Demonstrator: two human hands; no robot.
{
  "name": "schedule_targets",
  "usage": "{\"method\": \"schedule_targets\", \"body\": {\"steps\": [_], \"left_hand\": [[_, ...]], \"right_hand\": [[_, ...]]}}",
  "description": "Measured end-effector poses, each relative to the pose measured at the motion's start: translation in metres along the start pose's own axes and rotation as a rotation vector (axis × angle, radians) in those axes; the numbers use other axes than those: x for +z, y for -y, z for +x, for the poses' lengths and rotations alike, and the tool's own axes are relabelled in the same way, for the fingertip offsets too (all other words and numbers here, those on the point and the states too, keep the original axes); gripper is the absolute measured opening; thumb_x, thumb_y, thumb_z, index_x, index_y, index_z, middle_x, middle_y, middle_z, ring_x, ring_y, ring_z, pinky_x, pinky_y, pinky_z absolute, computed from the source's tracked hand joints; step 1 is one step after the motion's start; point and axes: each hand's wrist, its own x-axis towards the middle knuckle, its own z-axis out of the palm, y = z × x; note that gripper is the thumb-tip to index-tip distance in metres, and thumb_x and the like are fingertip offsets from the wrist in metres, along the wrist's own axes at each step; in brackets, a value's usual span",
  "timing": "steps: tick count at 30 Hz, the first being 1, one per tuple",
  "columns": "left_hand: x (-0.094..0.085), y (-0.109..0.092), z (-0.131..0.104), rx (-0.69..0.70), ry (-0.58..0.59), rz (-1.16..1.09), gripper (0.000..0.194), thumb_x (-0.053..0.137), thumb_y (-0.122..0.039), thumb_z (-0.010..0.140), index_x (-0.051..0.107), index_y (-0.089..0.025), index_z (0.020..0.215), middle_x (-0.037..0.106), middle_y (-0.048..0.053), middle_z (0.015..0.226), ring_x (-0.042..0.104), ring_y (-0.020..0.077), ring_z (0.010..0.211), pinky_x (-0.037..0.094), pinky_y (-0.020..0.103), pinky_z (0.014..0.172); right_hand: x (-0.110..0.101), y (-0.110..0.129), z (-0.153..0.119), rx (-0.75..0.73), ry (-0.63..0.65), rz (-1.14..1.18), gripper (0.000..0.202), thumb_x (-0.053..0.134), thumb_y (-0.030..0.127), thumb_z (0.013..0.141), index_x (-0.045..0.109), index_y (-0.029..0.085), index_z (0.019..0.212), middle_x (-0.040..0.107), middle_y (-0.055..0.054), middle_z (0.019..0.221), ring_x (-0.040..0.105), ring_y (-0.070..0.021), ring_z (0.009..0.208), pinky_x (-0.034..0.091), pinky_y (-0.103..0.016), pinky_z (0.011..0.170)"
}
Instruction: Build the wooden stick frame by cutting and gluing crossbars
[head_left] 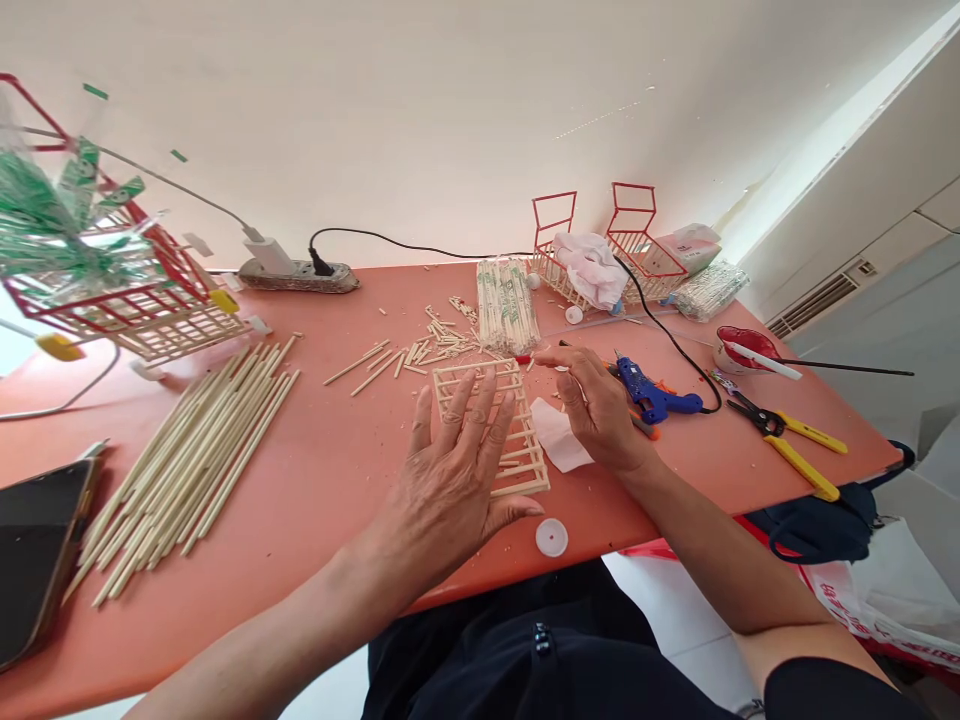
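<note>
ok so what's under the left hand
Part of a wooden stick frame lies under the left hand. Its far end and right side show, with orange tabletop between the bars. The portion directly beneath the hand is covered, so its bars can't be seen.

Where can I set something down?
Mostly bare: table between the long sticks and left hand; a smaller patch between right forearm and yellow-handled pliers. Crowded: behind the wooden frame, among short sticks, and around the blue glue gun.
</note>
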Motion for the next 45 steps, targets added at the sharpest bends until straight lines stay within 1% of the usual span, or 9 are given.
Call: {"method": "schedule_targets", "body": {"steps": [7,12,15,20,26,28,31,37,45], "left_hand": [[0.001,-0.002,0.002,-0.016,-0.011,-0.03,0.103,0.046,-0.081,0.1,0.04,-0.006,0.171,0.032,0.028,0.179,0.025,0.0485,0.169,0.012,0.072,0.135],[-0.012,0.019,0.006,-0.078,-0.121,-0.137,0.084,0.044,-0.064,0.11,0.024,-0.018,0.177,0.03,0.021,0.183,0.018,0.0386,0.173,0.012,0.063,0.138],[-0.035,0.049,0.009,-0.246,-0.148,-0.172,0.068,0.043,-0.052,0.113,0.036,-0.021,0.173,0.037,0.018,0.181,0.031,0.0344,0.17,0.03,0.055,0.135],[-0.077,0.119,0.001,-0.654,-0.133,-0.041,0.045,0.049,-0.03,0.105,0.072,-0.013,0.139,0.075,0.015,0.143,0.068,0.0304,0.133,0.049,0.046,0.119],[-0.065,0.189,-0.05,-0.958,0.243,0.081,0.036,0.048,-0.038,0.1,0.076,-0.017,0.108,0.076,0.013,0.101,0.066,0.0313,0.098,0.052,0.045,0.099],[-0.053,0.191,-0.064,-0.982,0.335,0.066,0.034,0.051,-0.043,0.098,0.073,-0.018,0.106,0.073,0.014,0.098,0.064,0.0327,0.092,0.051,0.041,0.085],[-0.042,0.177,-0.067,-0.947,0.276,0.097,0.028,0.052,-0.044,0.098,0.068,-0.021,0.103,0.071,0.015,0.102,0.062,0.0338,0.091,0.046,0.039,0.076],[-0.04,0.161,-0.051,-0.949,0.271,0.068,0.021,0.045,-0.033,0.097,0.06,-0.021,0.089,0.068,0.017,0.105,0.065,0.0372,0.1,0.051,0.045,0.085],[-0.044,0.158,-0.051,-1.068,0.338,0.174,0.039,0.033,-0.035,0.105,0.068,-0.016,0.102,0.072,0.024,0.12,0.068,0.0419,0.11,0.052,0.047,0.085]], "right_hand": [[-0.002,0.0,0.0,-0.008,-0.004,-0.01,0.036,0.041,0.036,0.117,0.071,0.024,0.13,0.079,-0.012,0.125,0.073,-0.0253,0.121,0.057,-0.044,0.107],[-0.003,-0.003,-0.001,-0.054,-0.004,-0.049,0.041,0.041,0.038,0.117,0.066,0.023,0.145,0.076,-0.013,0.141,0.069,-0.0261,0.134,0.053,-0.046,0.116],[-0.003,-0.006,0.0,-0.159,0.038,-0.066,0.047,0.039,0.042,0.117,0.062,0.023,0.154,0.072,-0.014,0.149,0.063,-0.0274,0.144,0.048,-0.049,0.124],[-0.003,-0.006,0.0,-0.238,0.139,-0.102,0.055,0.034,0.048,0.117,0.053,0.027,0.165,0.066,-0.01,0.16,0.052,-0.0303,0.158,0.044,-0.055,0.13],[-0.002,-0.005,0.001,-0.235,0.092,-0.073,0.052,0.034,0.047,0.117,0.06,0.029,0.158,0.07,-0.011,0.154,0.062,-0.0295,0.147,0.048,-0.054,0.125],[-0.001,-0.005,0.002,-0.228,0.076,-0.071,0.052,0.034,0.047,0.117,0.063,0.028,0.155,0.072,-0.011,0.15,0.064,-0.0294,0.144,0.049,-0.053,0.124],[-0.001,-0.006,0.002,-0.218,0.067,-0.072,0.051,0.033,0.047,0.117,0.065,0.027,0.152,0.073,-0.012,0.147,0.065,-0.0295,0.141,0.049,-0.053,0.123],[0.0,-0.006,0.002,-0.213,0.056,-0.081,0.046,0.037,0.042,0.117,0.067,0.028,0.149,0.075,-0.012,0.143,0.066,-0.0286,0.138,0.049,-0.051,0.121],[0.0,-0.007,0.001,-0.197,0.048,-0.072,0.041,0.042,0.038,0.117,0.067,0.028,0.147,0.075,-0.012,0.142,0.066,-0.0282,0.137,0.049,-0.05,0.119]]}}
